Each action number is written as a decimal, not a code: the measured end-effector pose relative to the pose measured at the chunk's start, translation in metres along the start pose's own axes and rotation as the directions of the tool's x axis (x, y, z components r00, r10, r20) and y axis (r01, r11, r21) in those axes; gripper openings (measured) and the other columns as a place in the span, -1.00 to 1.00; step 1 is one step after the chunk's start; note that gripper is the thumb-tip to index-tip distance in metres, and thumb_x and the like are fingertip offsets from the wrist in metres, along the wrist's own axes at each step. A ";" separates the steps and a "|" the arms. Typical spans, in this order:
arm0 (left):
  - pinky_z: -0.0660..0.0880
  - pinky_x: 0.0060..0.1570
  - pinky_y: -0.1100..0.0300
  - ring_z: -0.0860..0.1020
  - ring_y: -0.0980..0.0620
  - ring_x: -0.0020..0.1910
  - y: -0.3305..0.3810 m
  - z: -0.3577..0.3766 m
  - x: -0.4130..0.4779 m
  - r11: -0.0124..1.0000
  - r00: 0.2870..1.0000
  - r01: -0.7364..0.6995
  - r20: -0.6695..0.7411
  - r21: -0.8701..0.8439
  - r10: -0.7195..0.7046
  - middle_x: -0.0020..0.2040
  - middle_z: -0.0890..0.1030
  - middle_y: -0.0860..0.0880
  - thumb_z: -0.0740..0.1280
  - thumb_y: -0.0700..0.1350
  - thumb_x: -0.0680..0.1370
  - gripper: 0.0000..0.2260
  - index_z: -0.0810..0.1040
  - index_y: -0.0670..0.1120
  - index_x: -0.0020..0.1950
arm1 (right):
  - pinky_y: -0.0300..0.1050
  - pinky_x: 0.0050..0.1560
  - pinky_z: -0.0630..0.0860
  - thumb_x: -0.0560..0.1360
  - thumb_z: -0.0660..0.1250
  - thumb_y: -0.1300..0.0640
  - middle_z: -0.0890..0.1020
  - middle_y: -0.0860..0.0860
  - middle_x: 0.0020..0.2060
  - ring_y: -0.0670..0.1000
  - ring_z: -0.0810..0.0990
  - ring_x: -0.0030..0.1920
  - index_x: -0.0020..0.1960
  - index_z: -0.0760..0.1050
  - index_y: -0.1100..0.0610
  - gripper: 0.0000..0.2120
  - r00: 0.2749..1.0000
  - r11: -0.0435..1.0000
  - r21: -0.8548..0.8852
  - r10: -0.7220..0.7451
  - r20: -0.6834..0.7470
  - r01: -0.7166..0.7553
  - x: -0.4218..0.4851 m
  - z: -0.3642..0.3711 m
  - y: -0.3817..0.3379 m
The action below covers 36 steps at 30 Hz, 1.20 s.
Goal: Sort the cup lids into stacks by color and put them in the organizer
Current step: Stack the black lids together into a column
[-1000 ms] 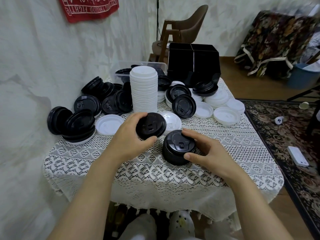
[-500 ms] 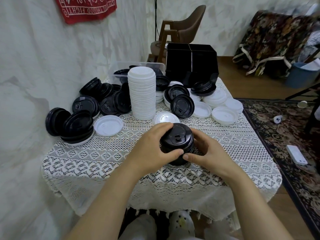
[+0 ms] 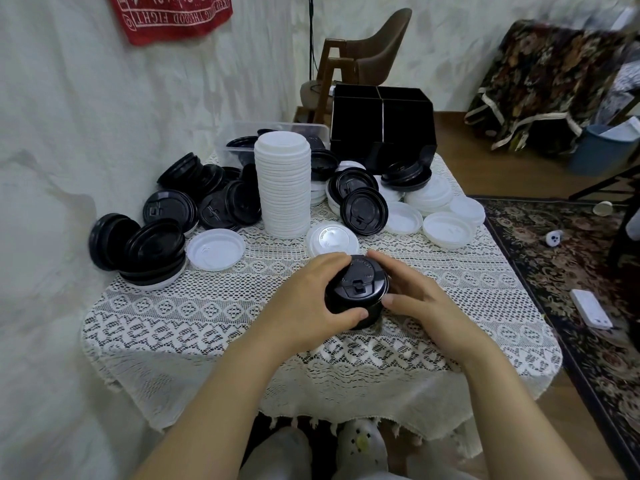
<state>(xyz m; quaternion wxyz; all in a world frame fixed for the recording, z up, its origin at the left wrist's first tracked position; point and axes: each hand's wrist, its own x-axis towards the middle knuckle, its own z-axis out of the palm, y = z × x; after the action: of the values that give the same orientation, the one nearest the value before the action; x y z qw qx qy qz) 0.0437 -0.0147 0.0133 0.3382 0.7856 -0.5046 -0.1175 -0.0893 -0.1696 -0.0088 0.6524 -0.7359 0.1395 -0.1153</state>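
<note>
Gripping the short stack of black plastic cup lids from both sides: left hand and right hand are curled round its wall. It sits near-centre on the white lace tablecloth. 1 s ago my left hand held a loose black lid beside it; that lid now tops the stack. The black divided organizer is at the far edge. Writing: red wall banner shows "FIGHT". The single white lid just beyond has embossed text, unreadable.
</note>
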 end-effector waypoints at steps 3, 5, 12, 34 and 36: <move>0.11 0.20 0.52 0.27 0.34 0.27 0.000 0.001 0.000 1.000 1.000 0.015 0.003 -0.026 -0.015 0.40 0.35 0.20 0.50 0.03 0.42 -0.33 0.32 0.07 0.48 | -0.20 0.24 0.47 0.55 0.32 0.25 0.56 -0.16 0.28 -0.14 0.48 0.32 0.43 0.37 -0.07 -0.51 1.000 1.000 0.009 -0.007 -0.004 0.007 0.000 0.000 0.000; 0.12 0.26 0.44 0.26 0.32 0.30 -0.001 0.001 0.000 0.998 0.999 0.037 0.012 -0.048 -0.036 0.42 0.34 0.19 0.51 0.02 0.42 -0.31 0.31 0.07 0.48 | -0.19 0.24 0.48 0.56 0.28 0.31 0.58 -0.17 0.26 -0.14 0.50 0.31 0.39 0.39 -0.08 -0.51 1.000 1.000 0.007 -0.003 -0.014 0.003 0.001 0.000 0.001; 0.09 0.44 0.31 0.17 0.29 0.44 -0.006 0.001 0.002 0.985 0.990 0.119 0.090 -0.126 -0.108 0.50 0.22 0.23 0.54 -0.03 0.39 -0.23 0.24 0.12 0.52 | -0.03 0.39 0.39 0.55 0.29 0.37 0.56 -0.20 0.24 -0.18 0.49 0.30 0.32 0.38 -0.19 -0.46 1.000 0.989 -0.146 0.001 -0.024 -0.005 0.007 -0.002 0.000; 0.33 0.38 0.14 0.37 0.18 0.35 -0.038 -0.013 -0.005 0.942 0.971 0.217 -0.039 -0.257 -0.235 0.39 0.40 0.18 0.57 0.00 0.35 -0.18 0.22 0.17 0.51 | -0.16 0.36 0.40 0.60 0.27 0.23 0.50 -0.12 0.34 -0.18 0.45 0.34 0.48 0.28 -0.05 -0.50 0.999 0.978 -0.200 -0.052 0.011 0.054 0.034 0.034 0.001; 0.35 0.37 0.11 0.40 0.16 0.34 -0.039 -0.011 -0.005 0.925 0.965 0.241 -0.031 -0.294 -0.261 0.36 0.43 0.16 0.57 -0.02 0.35 -0.19 0.24 0.18 0.50 | -0.26 0.28 0.44 0.58 0.29 0.25 0.53 -0.13 0.30 -0.22 0.48 0.29 0.47 0.30 -0.03 -0.49 0.999 0.987 -0.155 -0.035 0.031 0.039 0.033 0.034 -0.001</move>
<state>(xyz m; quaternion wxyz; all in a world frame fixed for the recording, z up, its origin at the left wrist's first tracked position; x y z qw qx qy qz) 0.0754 0.0046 -0.0045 0.4483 0.7898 -0.3652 -0.2047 -0.0470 -0.1499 -0.0124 0.5926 -0.7887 0.1250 -0.1057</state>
